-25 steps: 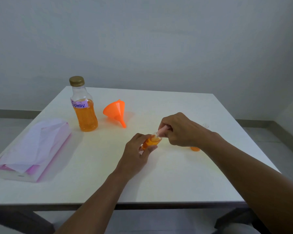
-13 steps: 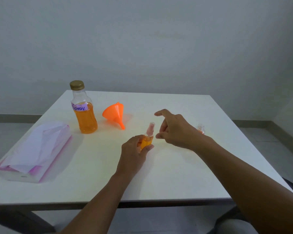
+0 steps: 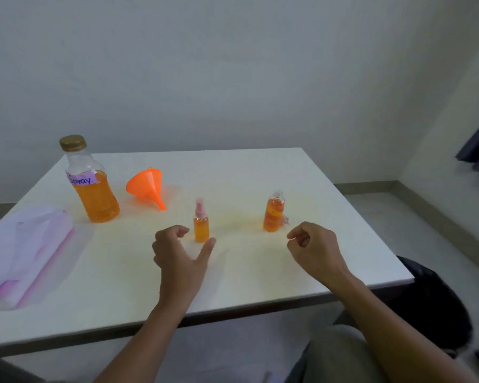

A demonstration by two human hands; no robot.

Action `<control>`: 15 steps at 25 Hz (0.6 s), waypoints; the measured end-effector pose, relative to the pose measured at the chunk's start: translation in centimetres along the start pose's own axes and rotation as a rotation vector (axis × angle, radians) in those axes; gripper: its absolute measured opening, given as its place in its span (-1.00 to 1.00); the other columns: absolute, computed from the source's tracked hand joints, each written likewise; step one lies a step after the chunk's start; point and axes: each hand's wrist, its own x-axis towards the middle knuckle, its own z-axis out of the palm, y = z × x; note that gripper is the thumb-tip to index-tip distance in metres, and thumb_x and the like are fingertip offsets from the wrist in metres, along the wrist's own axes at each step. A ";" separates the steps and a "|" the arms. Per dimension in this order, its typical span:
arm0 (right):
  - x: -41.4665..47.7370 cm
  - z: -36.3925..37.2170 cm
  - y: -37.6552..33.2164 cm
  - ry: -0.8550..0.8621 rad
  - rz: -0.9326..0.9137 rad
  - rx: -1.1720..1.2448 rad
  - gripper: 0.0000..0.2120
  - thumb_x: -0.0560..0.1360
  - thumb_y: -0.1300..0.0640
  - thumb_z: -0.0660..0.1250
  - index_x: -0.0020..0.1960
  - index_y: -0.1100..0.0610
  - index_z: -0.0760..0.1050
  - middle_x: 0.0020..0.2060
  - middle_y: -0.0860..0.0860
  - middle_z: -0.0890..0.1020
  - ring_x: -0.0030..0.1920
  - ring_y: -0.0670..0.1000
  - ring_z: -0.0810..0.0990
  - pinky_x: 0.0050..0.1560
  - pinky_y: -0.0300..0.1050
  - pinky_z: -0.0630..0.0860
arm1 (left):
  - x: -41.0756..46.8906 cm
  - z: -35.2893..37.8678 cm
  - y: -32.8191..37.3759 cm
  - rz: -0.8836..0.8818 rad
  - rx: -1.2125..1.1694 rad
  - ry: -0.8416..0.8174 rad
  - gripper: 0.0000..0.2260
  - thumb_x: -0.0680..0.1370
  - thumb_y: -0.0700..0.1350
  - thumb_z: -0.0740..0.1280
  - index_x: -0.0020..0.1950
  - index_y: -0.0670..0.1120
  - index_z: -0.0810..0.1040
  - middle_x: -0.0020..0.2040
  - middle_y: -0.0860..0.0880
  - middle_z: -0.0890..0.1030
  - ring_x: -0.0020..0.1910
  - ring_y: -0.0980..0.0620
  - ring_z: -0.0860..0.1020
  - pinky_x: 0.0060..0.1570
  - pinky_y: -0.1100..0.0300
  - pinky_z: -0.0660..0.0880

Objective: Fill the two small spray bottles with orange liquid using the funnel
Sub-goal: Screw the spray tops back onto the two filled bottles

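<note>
Both small bottles stand upright on the white table [image 3: 260, 172], both showing orange liquid. The capped spray bottle [image 3: 201, 226], pink sprayer on top, sits just beyond the left hand [image 3: 178, 254], which hangs empty with curled fingers and the thumb out, close to the bottle but apart from it. The second spray bottle [image 3: 273, 212] stands to the right with its neck bare, and something small and pink, likely its sprayer top, lies just beside its base. The right hand [image 3: 314, 248] hovers near it, loosely fisted, holding nothing. The funnel [image 3: 147, 186] lies on its side next to the big labelled bottle [image 3: 94, 186], gold cap on. Filling looks finished, so capping is the step in hand: the right hand needs that pink top, then a twist onto the open neck.
</note>
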 end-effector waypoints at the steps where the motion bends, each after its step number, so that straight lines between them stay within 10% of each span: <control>1: 0.4 -0.2 0.7 0.051 0.005 0.012 -0.84 0.51 0.26 0.42 0.03 0.05 0.61 -0.09 -0.07 0.64 -0.15 -0.05 0.61 -0.16 -0.36 0.52 | -0.8 0.1 0.5 0.047 0.019 0.039 -0.62 0.45 -0.01 0.51 0.10 -0.08 0.41 0.03 0.00 0.45 0.01 0.01 0.42 0.08 0.06 0.36; 7: 4.8 0.1 2.4 -0.065 -0.033 -0.073 -0.55 0.57 0.14 0.40 0.43 0.05 0.44 0.35 0.00 0.53 0.31 0.04 0.48 0.25 -0.18 0.42 | -2.5 3.0 4.4 0.094 -0.145 -0.257 -0.92 0.56 -0.15 0.39 -0.05 -0.01 0.51 -0.32 0.04 0.56 -0.26 0.13 0.53 -0.29 0.49 0.41; 15: 7.8 -0.8 3.8 -0.101 -0.322 -0.087 -0.79 0.49 0.10 0.49 0.11 0.11 0.71 0.06 0.02 0.74 0.01 0.03 0.67 0.12 -0.03 0.59 | 1.1 9.9 6.1 0.040 -0.139 -0.400 -0.64 0.54 -0.29 0.32 0.28 0.01 0.46 0.22 0.08 0.54 0.12 0.11 0.53 -0.03 0.47 0.45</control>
